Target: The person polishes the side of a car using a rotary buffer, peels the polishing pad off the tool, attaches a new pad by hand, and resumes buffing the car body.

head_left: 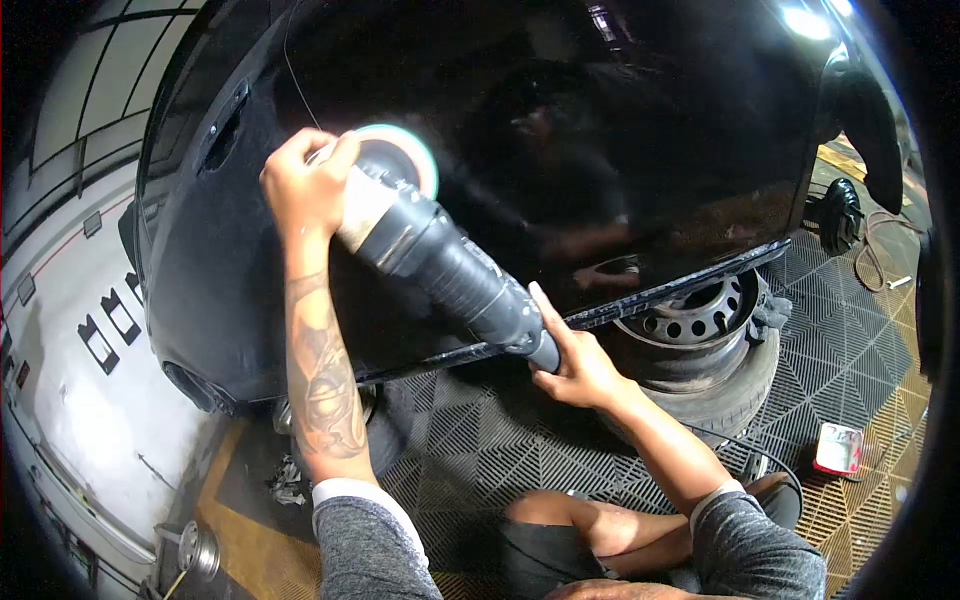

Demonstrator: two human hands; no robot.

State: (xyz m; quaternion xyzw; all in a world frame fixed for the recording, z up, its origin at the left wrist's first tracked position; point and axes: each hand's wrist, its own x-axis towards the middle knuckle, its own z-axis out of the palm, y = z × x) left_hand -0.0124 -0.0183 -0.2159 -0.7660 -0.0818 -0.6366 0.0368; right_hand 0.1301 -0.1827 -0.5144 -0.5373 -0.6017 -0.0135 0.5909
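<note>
A black polisher (455, 275) lies diagonally across the view, its round pad (425, 160) with a green edge against a glossy black car door (620, 150). My left hand (308, 185) is closed over the polisher's pale head, close to the pad. Lower down, my right hand (580, 365) wraps round the narrow rear end of the body. The pad's face is turned to the door and hidden. To the left of my left hand is the door's handle recess (225, 130).
Below the door's lower edge stands a tire (755, 385) with a steel rim (690, 325). A red and white container (838, 448) sits on the dark grid floor (830, 340). A cable (770, 455) runs near my right arm. Another metal wheel (198, 550) is at lower left.
</note>
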